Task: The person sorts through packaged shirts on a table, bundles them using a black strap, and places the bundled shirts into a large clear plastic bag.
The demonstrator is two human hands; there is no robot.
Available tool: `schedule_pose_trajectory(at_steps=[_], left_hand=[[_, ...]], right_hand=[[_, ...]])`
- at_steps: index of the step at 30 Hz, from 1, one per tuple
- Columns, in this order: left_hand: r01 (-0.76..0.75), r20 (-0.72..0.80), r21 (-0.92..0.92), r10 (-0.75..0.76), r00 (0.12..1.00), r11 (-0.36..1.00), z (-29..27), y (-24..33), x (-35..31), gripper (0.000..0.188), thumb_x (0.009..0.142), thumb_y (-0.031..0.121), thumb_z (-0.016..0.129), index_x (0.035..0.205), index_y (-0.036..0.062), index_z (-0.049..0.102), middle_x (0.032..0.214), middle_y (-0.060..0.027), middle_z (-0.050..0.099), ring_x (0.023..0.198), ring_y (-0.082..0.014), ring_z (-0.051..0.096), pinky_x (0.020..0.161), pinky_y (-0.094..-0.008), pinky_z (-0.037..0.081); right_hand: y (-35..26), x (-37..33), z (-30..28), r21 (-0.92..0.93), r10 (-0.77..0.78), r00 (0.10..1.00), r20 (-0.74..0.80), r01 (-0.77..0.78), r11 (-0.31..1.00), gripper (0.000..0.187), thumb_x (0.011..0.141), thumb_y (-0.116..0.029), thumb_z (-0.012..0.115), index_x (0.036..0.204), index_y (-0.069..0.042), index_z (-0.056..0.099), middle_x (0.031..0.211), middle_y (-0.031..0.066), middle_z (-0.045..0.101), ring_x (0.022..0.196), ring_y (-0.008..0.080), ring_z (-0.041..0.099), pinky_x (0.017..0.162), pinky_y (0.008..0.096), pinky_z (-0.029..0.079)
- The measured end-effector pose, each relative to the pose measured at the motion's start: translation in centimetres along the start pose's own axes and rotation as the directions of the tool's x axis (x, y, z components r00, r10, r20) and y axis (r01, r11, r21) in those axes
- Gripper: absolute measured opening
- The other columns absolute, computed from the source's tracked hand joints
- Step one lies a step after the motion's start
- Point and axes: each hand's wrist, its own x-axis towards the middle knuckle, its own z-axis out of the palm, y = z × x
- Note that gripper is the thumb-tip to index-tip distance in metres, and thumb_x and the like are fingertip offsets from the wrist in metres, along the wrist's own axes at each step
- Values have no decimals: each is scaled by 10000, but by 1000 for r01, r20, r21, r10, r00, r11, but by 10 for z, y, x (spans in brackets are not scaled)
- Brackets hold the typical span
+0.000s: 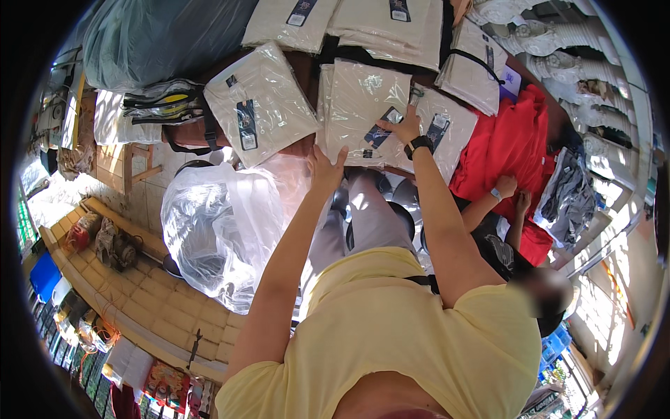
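Note:
In front of me lies a folded cream garment in a clear plastic bag (363, 87), a dark blue tag (383, 127) on its face. My right hand (403, 128), with a black watch (418, 145) on the wrist, rests on this bag beside the tag, thumb and fingers apart. At the bag's lower left corner is my left hand (326, 169), its fingers spread; whether it presses on the plastic I cannot tell. Another bagged cream garment (259, 105) lies at an angle to the left, and one more (450, 126) sits partly under my right forearm.
More bagged cream garments (387, 35) are stacked at the back. On the right, a co-worker's hands (506, 186) are at a heap of red cloth (499, 150). Clear plastic (209, 223) bulges beside my left arm. A large plastic-wrapped bundle (157, 45) stands far left.

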Motion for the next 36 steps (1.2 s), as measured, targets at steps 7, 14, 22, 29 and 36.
schedule_pose_trajectory(at_steps=[7,14,22,29,36], left_hand=[[-91,-5,-63,91,996,994,17,7,41,806,686,516,724,1167,-86,485,1078,-250,567,1094,-387,522,937,-452,403],[245,451,-566,47,891,788,-3,17,29,556,678,205,756,1124,-55,550,1029,-162,647,910,-238,640,811,-338,507],[376,572,-667,119,812,643,-11,32,-17,523,729,119,720,1191,-30,525,1107,-125,616,962,-216,609,843,-316,489],[217,439,-809,316,841,546,1,146,4,497,765,142,716,1184,-40,520,1117,-131,604,981,-193,598,837,-309,486],[-176,-97,-933,252,963,313,34,273,85,645,811,140,674,1305,-49,304,1199,-178,532,1069,-229,553,882,-314,460]], right_hand=[[34,-8,27,186,118,988,96,-134,973,966,556,-472,859,1225,77,430,1119,235,560,1051,312,541,919,377,447],[17,-25,15,307,159,955,250,-234,922,877,590,-468,846,1135,122,496,999,168,630,853,200,629,770,298,511],[-56,-73,-47,457,-37,961,273,-96,884,777,692,-319,822,1242,47,412,1119,134,588,981,196,590,855,306,483],[-124,-14,-142,191,-183,982,54,169,967,705,649,-304,851,1111,67,467,987,138,609,824,162,610,691,272,520],[-239,156,-218,-104,-409,863,298,455,884,772,655,-339,832,1234,19,468,1051,123,618,909,167,616,785,282,510]])
